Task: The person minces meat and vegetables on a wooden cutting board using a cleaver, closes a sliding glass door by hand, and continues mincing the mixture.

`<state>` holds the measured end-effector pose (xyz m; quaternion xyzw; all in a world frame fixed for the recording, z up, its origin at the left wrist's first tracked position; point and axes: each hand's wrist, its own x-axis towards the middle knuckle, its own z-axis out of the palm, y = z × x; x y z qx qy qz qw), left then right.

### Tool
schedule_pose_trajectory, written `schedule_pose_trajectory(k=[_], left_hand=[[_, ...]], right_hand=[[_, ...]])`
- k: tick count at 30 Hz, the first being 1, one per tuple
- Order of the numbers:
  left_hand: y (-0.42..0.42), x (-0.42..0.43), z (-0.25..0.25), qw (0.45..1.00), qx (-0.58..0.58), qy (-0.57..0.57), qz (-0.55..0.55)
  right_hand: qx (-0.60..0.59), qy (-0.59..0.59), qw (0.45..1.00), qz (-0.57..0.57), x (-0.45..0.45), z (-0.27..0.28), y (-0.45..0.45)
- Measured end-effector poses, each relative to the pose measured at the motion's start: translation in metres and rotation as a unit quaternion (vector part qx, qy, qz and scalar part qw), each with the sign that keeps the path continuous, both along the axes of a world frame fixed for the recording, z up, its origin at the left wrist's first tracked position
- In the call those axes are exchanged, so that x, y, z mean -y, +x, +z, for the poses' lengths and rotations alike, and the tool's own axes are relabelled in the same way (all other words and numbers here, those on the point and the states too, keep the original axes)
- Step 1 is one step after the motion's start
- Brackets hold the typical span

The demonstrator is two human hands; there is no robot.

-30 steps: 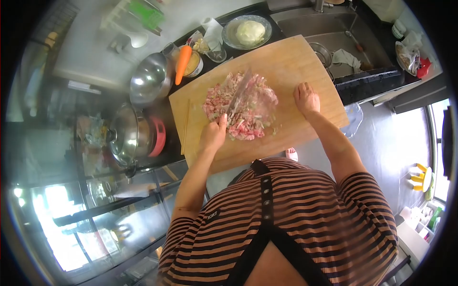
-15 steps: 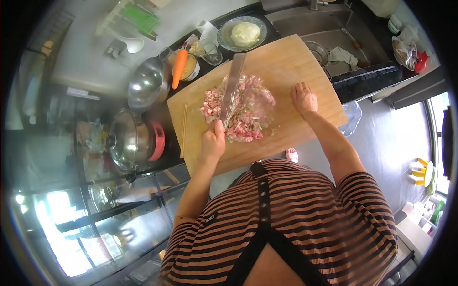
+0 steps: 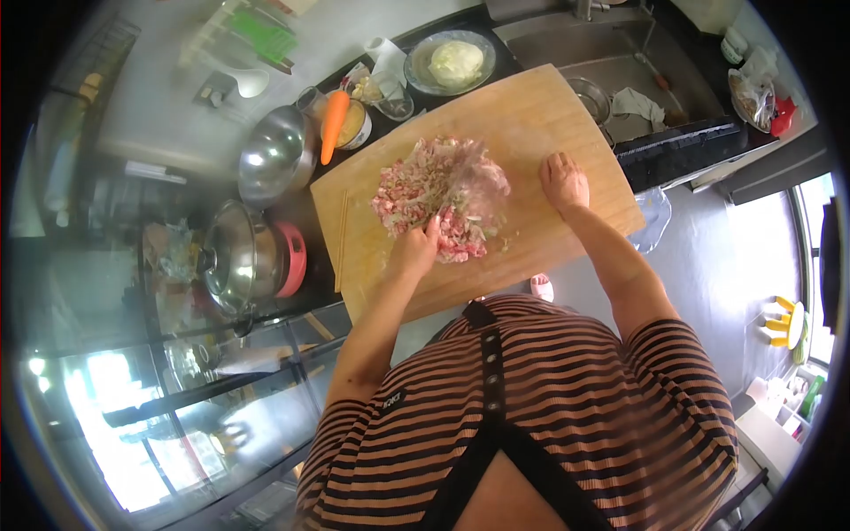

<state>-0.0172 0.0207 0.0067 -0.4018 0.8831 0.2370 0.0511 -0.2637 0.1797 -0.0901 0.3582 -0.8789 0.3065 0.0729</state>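
Note:
A wooden cutting board (image 3: 522, 115) carries a spread pile of chopped meat (image 3: 403, 190), pink with pale and greenish bits mixed in. At the pile's near edge, my left hand (image 3: 413, 254) is closed round the handle of a kitchen knife (image 3: 457, 181). The blade is smeared by motion and hard to make out over the meat. My right hand (image 3: 565, 183) rests flat on the right part of the board, apart from the meat, holding nothing. A pair of chopsticks (image 3: 342, 243) lies along the board's left edge.
Behind the board are a carrot (image 3: 334, 124) on a container, a plate (image 3: 416, 75) with a cabbage (image 3: 456, 64), and a steel bowl (image 3: 266, 155). A lidded pot (image 3: 235, 257) stands left. The sink (image 3: 567, 53) lies back right. The board overhangs the counter's front.
My left hand has moved right and slightly up with the knife, whose blade has swung from plainly visible across the pile to a blur. My right hand stays in place.

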Motion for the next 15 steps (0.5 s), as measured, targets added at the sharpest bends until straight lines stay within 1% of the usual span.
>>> schedule_pose_trajectory(k=[2,5,6,8,9,11,12,13,15], left_hand=[[-0.002,0.006,0.015,1.000,-0.008,0.017,0.007],[0.008,-0.003,0.043,0.989,-0.117,0.079,0.037],[0.010,-0.004,0.036,0.988,-0.129,0.074,0.049],[0.015,0.000,-0.001,0.983,-0.157,0.062,0.073],[0.007,0.003,-0.010,0.995,-0.089,-0.016,0.033],[0.011,0.012,-0.017,0.998,-0.054,-0.007,0.034],[0.005,0.016,-0.004,0.999,-0.037,-0.004,0.029],[0.003,0.011,0.026,0.993,-0.026,0.095,0.065],[0.009,0.011,0.034,0.983,-0.156,0.083,0.057]], right_hand=[[0.005,-0.005,1.000,0.004,-0.001,0.001,0.000],[0.011,-0.006,1.000,0.006,0.000,0.001,0.001],[0.012,-0.004,1.000,0.006,-0.001,0.002,0.002],[0.005,-0.012,1.000,0.008,-0.002,0.002,0.001],[0.002,-0.016,1.000,0.011,-0.002,0.002,0.001],[0.004,0.006,1.000,0.008,-0.001,0.000,0.003],[0.005,0.016,1.000,0.000,-0.001,-0.001,0.000],[0.007,0.013,1.000,0.002,-0.003,-0.001,0.002],[0.010,0.002,1.000,0.000,-0.001,0.002,0.001]])
